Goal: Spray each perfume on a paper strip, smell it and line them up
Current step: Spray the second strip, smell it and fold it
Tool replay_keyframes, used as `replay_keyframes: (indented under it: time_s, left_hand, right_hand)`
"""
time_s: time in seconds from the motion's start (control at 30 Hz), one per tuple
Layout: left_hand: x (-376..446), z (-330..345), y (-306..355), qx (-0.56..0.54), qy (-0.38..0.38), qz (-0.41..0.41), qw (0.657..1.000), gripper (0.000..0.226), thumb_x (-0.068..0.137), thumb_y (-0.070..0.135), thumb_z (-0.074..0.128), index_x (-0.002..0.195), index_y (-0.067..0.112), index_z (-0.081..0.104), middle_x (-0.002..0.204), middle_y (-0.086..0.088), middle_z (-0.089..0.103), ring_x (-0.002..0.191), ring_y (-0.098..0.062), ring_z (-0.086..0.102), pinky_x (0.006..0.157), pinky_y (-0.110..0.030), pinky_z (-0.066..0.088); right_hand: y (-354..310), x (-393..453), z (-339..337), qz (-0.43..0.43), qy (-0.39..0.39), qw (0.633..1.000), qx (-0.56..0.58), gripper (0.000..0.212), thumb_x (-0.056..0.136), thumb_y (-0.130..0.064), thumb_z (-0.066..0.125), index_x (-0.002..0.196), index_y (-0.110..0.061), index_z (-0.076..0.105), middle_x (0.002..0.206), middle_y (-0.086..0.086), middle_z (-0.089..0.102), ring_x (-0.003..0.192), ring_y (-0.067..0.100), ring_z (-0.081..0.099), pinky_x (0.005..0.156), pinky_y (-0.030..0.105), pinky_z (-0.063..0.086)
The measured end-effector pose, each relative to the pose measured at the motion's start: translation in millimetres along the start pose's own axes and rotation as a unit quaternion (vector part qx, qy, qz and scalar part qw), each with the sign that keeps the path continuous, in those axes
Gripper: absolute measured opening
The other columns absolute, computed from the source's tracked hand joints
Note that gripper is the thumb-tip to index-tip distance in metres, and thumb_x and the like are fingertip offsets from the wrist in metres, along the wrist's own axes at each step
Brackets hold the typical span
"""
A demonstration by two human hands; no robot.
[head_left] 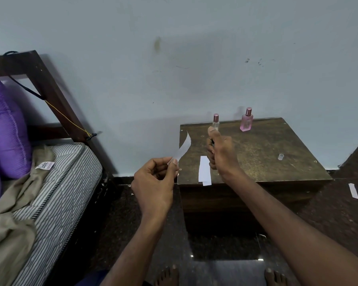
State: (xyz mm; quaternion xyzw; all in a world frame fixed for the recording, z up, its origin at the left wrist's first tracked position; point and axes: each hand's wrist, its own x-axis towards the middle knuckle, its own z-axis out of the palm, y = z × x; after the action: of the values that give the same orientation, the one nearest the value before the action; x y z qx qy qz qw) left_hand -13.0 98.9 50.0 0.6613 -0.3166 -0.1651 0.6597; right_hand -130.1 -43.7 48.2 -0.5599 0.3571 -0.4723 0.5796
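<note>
Over wooden table [256, 153], my left hand [155, 182] pinched strip [182, 148]; right hand [220, 150] gripped small sprayer [212, 143]; two bottles [246, 120] untested, I judged.

Low dark wooden table [267, 153] against the pale wall, top worn and speckled. On it, near the back edge: slim clear perfume bottle [216, 122] with a pink cap, upright, and just to its right a pink perfume bottle [246, 120], also upright and capped. Toward the right side, a small clear cap [280, 157], alone. At the front edge, white paper strips [204, 171] lying together, one end overhanging. Dark polished floor [329, 213] around the table, with one more paper strip [353, 190] lying on it at right.
</note>
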Motion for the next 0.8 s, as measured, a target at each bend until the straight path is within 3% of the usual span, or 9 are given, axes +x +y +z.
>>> replay_keyframes:
  time_s: [0.1,0.2,0.37,0.53,0.8]
  left_hand:
    - [0.2,-0.2,-0.6,0.010,-0.001,0.006,1.000,0.005,0.091,0.021,0.084,0.094,0.021,0.080,0.079,0.007,0.081,0.076,-0.010,0.080,0.076,-0.031,0.064]
    - [0.0,-0.6,-0.6,0.014,0.000,0.008,1.000,0.005,0.091,0.021,0.084,0.094,0.021,0.080,0.079,0.007,0.081,0.077,-0.009,0.080,0.077,-0.030,0.064]
    - [0.6,-1.8,0.5,0.008,0.003,0.007,1.000,0.006,0.091,0.018,0.083,0.095,0.020,0.080,0.079,0.007,0.081,0.075,-0.009,0.079,0.073,-0.025,0.062]
    - [0.4,-3.1,3.3,0.015,-0.001,0.017,1.000,0.005,0.091,0.018,0.084,0.093,0.020,0.080,0.079,0.007,0.081,0.074,-0.007,0.079,0.071,-0.019,0.062]
    - [0.7,-2.5,3.1,0.026,-0.010,0.026,0.999,0.006,0.090,0.018,0.084,0.092,0.023,0.080,0.079,0.008,0.080,0.076,-0.008,0.079,0.074,-0.025,0.063]
  right_hand:
    - [-2.1,-0.3,1.5,-0.001,0.001,1.000,-0.009,0.046,0.092,-0.048,0.048,0.058,-0.020,0.035,0.058,0.005,0.024,0.047,0.015,0.015,0.049,0.035,0.011]
    - [-2.4,0.6,0.9,-0.007,0.016,1.000,-0.012,0.048,0.088,-0.055,0.049,0.057,-0.020,0.035,0.058,0.005,0.024,0.048,0.015,0.015,0.047,0.031,0.012]
    - [-0.1,1.6,-3.7,0.007,0.016,1.000,0.011,0.061,0.106,-0.052,0.048,0.057,-0.019,0.034,0.051,-0.001,0.027,0.041,0.012,0.018,0.046,0.025,0.013]
    - [-2.4,0.5,-5.7,0.011,-0.010,1.000,0.026,0.062,0.107,-0.051,0.046,0.055,-0.019,0.035,0.048,-0.003,0.028,0.039,0.011,0.018,0.044,0.020,0.016]
    - [-0.7,1.5,-4.5,0.006,-0.025,1.000,0.001,0.063,0.103,-0.054,0.049,0.056,-0.015,0.034,0.052,0.001,0.026,0.043,0.013,0.016,0.043,0.021,0.015]
